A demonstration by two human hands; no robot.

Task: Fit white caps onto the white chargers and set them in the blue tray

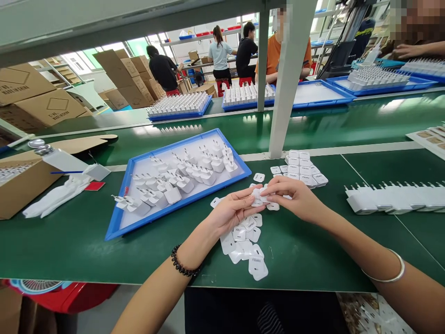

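My left hand (pixel 236 206) is turned palm up over the green table, its thumb closed on small white plastic covers (pixel 256 198). From the right, my right hand (pixel 295 192) pinches the edge of the same covers with thumb and fingertips. Loose white covers (pixel 239 234) with rounded corners lie in a pile under and in front of my left hand; some carry faint print and some a small slot. Behind my right hand, more covers (pixel 299 167) are laid in neat stacked rows. How many covers my hands hold is partly hidden by the fingers.
A blue-rimmed tray (pixel 181 204) of white plug adapters (pixel 184 183) sits to the left. A row of adapters (pixel 396 198) stands at right. A white post (pixel 283 88) rises behind the stacks. Across the belt are more trays (pixel 181 113) and seated people.
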